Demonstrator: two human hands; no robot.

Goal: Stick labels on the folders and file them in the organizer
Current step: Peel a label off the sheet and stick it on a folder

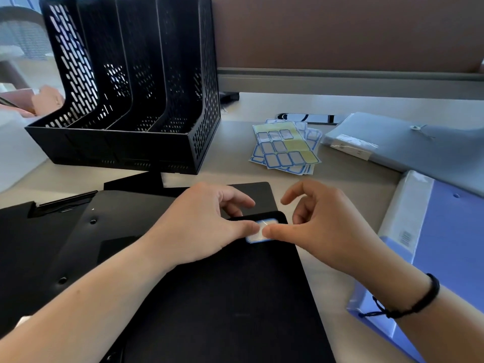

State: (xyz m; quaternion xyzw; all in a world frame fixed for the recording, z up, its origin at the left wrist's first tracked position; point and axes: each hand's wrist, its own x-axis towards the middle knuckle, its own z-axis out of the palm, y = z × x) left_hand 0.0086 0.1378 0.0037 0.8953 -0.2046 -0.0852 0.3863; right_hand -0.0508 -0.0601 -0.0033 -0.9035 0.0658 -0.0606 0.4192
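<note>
A black folder (230, 297) lies flat in front of me on top of other black folders (65, 231). A white label with a blue border (262, 224) sits at its top right corner. My left hand (207, 226) and my right hand (322, 221) meet over the label, both thumbs pressing down on it, the other fingers spread and raised. Sheets of blue-bordered labels (285, 148) lie fanned out behind my hands. The black mesh organizer (125, 142) stands at the back left, and every slot I can see into holds nothing.
A blue folder (445, 231) lies at the right, with a grey string-tie folder (408, 145) behind it. A dark flat strip (309, 117) rests near the brown partition (340, 35). Pink items (44, 100) sit left of the organizer.
</note>
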